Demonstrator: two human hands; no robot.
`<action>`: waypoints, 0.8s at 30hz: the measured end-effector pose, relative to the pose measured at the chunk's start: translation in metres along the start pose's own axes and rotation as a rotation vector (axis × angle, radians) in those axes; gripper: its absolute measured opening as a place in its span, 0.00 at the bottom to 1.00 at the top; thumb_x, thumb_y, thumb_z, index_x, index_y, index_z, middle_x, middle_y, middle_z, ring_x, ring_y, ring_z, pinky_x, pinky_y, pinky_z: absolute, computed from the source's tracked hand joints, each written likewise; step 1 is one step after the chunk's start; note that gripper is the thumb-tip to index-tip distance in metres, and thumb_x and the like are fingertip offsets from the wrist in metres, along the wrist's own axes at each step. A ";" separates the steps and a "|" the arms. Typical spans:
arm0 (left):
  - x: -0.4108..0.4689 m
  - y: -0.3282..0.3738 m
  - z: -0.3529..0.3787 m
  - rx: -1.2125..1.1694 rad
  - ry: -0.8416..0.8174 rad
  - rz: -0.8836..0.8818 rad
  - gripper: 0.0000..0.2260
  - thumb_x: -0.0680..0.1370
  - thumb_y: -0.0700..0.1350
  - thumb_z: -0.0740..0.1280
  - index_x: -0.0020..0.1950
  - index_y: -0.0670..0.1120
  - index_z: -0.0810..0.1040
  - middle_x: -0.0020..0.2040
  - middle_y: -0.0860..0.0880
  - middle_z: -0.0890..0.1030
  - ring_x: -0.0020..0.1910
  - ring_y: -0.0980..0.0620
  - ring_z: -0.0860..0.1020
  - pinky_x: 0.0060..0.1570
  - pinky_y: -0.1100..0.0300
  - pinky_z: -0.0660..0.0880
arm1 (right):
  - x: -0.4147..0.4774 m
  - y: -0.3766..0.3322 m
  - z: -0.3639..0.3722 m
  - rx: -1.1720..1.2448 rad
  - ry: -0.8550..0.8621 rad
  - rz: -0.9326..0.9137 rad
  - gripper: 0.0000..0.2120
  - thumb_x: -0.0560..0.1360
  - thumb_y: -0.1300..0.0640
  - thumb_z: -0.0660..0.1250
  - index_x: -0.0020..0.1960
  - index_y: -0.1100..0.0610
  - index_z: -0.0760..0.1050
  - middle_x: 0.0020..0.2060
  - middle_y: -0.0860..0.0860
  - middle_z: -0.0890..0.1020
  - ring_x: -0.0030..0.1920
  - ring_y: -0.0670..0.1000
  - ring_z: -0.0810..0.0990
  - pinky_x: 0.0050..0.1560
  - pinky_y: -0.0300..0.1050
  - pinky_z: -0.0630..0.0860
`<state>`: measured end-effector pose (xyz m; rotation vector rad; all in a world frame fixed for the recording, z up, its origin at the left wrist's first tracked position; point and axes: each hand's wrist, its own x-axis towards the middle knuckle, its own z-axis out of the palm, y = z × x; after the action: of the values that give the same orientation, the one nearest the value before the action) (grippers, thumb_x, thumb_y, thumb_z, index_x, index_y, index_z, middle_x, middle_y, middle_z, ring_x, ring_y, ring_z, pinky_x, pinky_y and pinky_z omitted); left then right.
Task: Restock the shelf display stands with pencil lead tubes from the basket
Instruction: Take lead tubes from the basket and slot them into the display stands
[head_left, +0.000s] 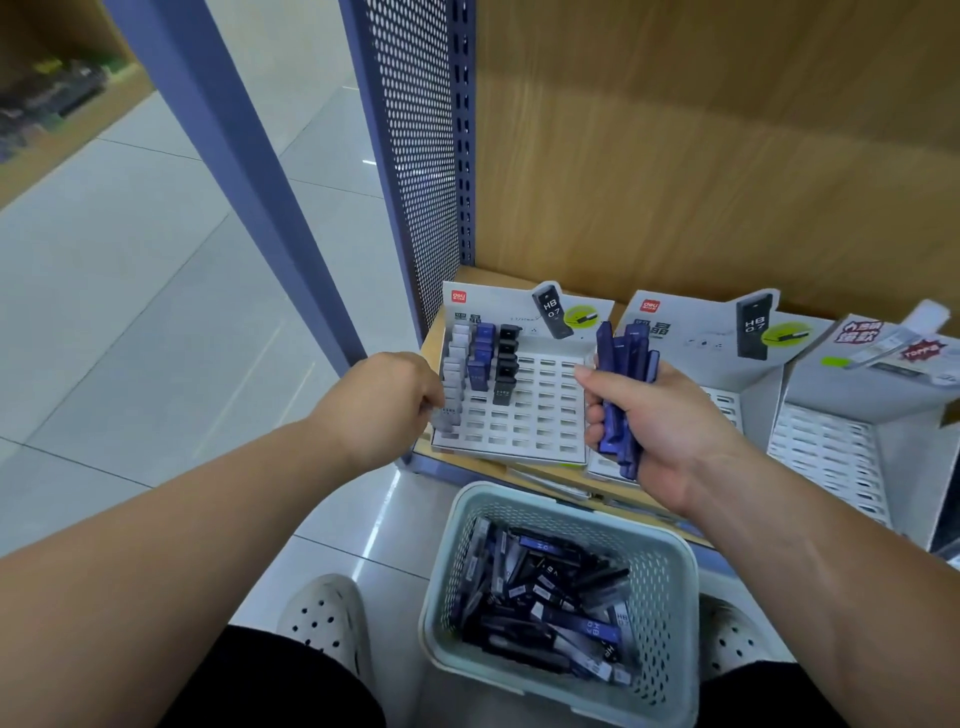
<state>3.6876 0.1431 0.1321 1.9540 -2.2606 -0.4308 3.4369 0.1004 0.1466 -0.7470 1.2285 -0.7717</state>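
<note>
Blue lead tubes: bundle clasped in right grip, beside display stand. Left grip curled at stand's grey tubes; hold indeterminate. Basket on floor contains further tubes.

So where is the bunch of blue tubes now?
Head view, right of centre: the right hand grips the blue tubes in front of the middle display stand.

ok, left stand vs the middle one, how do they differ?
The left stand holds three partly filled columns of tubes: grey, blue, black; the middle stand shows only empty slots where visible. The left stand is mostly in view; the middle stand is largely hidden behind the right hand gripping blue tubes. Both carry an HB 0.7 header card.
</note>
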 end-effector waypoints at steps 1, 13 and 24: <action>0.000 0.001 0.000 -0.008 0.003 0.011 0.11 0.74 0.36 0.67 0.50 0.46 0.86 0.48 0.48 0.83 0.46 0.48 0.80 0.48 0.54 0.78 | 0.000 0.000 -0.001 0.002 0.003 -0.003 0.14 0.75 0.61 0.75 0.58 0.59 0.75 0.32 0.51 0.77 0.30 0.48 0.74 0.31 0.42 0.74; 0.007 -0.004 0.004 -0.100 0.030 0.110 0.06 0.74 0.34 0.70 0.45 0.42 0.86 0.43 0.46 0.83 0.43 0.48 0.79 0.44 0.52 0.77 | 0.000 -0.003 -0.009 0.002 0.009 -0.014 0.13 0.75 0.60 0.75 0.56 0.58 0.76 0.33 0.52 0.78 0.30 0.48 0.75 0.32 0.42 0.75; 0.006 -0.002 0.008 -0.231 0.035 0.090 0.06 0.71 0.36 0.75 0.45 0.45 0.86 0.42 0.54 0.83 0.37 0.62 0.76 0.43 0.65 0.76 | 0.002 -0.002 -0.008 -0.013 0.006 -0.010 0.14 0.75 0.60 0.76 0.57 0.58 0.75 0.32 0.52 0.78 0.31 0.49 0.74 0.32 0.43 0.76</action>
<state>3.6860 0.1380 0.1233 1.7273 -2.1581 -0.6118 3.4291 0.0972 0.1455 -0.7624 1.2369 -0.7755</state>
